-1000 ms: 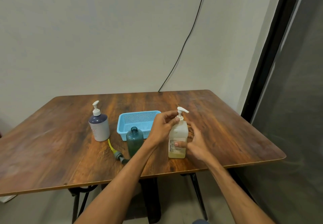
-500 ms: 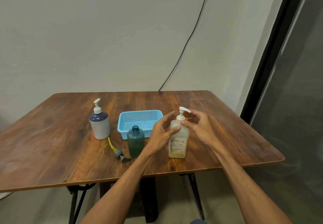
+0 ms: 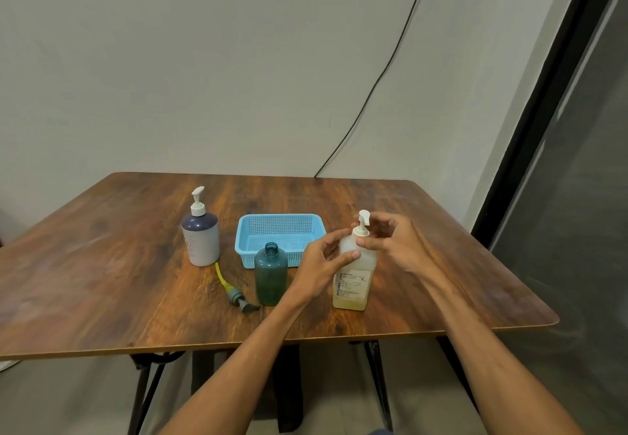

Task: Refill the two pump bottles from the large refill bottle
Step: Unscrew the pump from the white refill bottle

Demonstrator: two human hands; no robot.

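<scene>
A clear bottle with yellowish liquid and a white pump (image 3: 353, 281) stands upright near the table's front. My left hand (image 3: 323, 264) holds its shoulder with thumb and fingers. My right hand (image 3: 390, 244) pinches the white pump collar at the neck. Left of it stands a small teal bottle (image 3: 271, 275) with an open neck. Its grey pump head with a yellow tube (image 3: 234, 290) lies flat on the table beside it. A white bottle with a dark top and white pump (image 3: 200, 234) stands further left.
A light blue mesh basket (image 3: 278, 234) sits behind the teal bottle. The wooden table (image 3: 102, 281) ends close in front of the bottles. A black cable (image 3: 373, 84) runs down the wall. A dark frame and glass panel stand at the right.
My right hand rose from the bottle's lower body to the pump collar. My left hand slid from the pump neck down to the bottle's shoulder. The pump nozzle has turned.
</scene>
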